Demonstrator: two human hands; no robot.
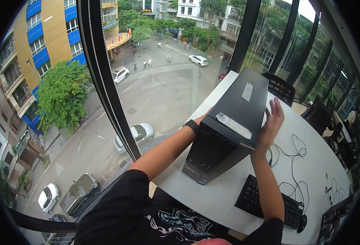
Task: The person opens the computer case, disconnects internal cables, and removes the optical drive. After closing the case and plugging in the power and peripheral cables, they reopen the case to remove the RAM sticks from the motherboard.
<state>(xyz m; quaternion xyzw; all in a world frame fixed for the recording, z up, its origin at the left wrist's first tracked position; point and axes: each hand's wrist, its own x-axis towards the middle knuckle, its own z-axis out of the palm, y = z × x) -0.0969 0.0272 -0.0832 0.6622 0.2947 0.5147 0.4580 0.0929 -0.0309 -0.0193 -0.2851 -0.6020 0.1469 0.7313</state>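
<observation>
A black computer tower [222, 143] stands on the white desk before me, its front panel towards me and two pale labels on its top. My left hand [200, 119] is at the tower's left side; the case hides its fingers, and a dark watch is on the wrist. On the opposite side, my right hand [269, 126] is close against the case's edge, its fingers stretched out and apart. Below my right forearm lies a black keyboard [249, 196], partly covered by the arm.
The white desk [216, 200] runs along a tall window. Thin black cables [293, 163] lie loosely to the right of the tower. A black mouse [302, 223] sits by the keyboard's end. Dark mesh chairs [281, 87] stand across the desk. Another keyboard [331, 222] is at the lower right.
</observation>
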